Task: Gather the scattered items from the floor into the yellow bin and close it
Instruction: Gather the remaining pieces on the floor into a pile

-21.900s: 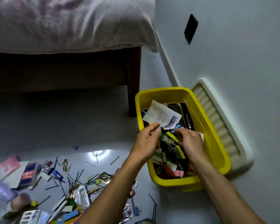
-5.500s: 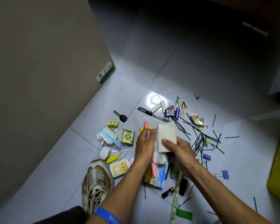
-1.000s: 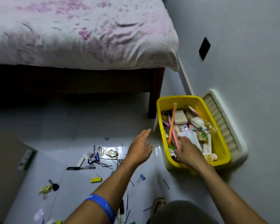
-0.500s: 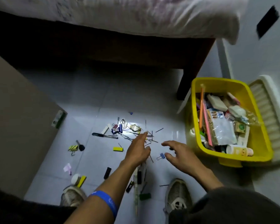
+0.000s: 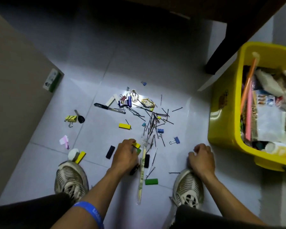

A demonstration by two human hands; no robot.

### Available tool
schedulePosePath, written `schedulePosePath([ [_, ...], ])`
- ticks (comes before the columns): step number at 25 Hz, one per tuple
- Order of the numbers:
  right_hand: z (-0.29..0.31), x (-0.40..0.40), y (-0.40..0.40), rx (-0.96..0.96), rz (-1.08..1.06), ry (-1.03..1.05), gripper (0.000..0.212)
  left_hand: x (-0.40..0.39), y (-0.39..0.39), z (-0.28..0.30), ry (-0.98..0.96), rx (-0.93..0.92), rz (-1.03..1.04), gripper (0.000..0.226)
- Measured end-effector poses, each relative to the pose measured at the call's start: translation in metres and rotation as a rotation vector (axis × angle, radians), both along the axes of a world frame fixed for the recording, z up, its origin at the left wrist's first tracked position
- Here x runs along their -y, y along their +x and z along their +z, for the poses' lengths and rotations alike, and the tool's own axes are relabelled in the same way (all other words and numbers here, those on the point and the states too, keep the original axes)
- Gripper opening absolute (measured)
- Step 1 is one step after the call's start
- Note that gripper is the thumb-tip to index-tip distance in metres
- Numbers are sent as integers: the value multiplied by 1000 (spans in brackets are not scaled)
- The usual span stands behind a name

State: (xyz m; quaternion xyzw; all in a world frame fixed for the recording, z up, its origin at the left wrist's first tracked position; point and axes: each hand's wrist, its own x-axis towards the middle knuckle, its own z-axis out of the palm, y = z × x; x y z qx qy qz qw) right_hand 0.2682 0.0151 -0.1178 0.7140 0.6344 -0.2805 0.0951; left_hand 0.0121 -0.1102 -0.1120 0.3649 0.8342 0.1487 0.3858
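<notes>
The yellow bin stands open at the right, full of packets, a pink and an orange stick. Scattered on the tiled floor are a heap of hairpins, a pen, a key, binder clips, a yellow block, a green block, a black block and wrapped chopsticks. My left hand is down on the floor, fingers curled on a small yellow block. My right hand hovers loosely curled above my right shoe, nothing seen in it.
A cardboard box walls off the left side. The dark bed leg stands just behind the bin. My shoes flank the lower items. A white round item with a yellow piece lies by my left shoe.
My right hand left the bin and both hands dropped to the floor items. The view swung down from the bed to the floor. My left hand closed on a small yellow block.
</notes>
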Motion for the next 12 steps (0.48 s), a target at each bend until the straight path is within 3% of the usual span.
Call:
schedulePosePath([
  [3,7,1,1,216,-35,-13,48,0,-3,-9,30,-19,-5,29],
  [7,6,22,10,64,113,-125,55,-9,8,-9,26,-17,-6,35],
  [12,2,14,-16,54,480,-104,55,-12,17,0,8,-53,-49,32],
])
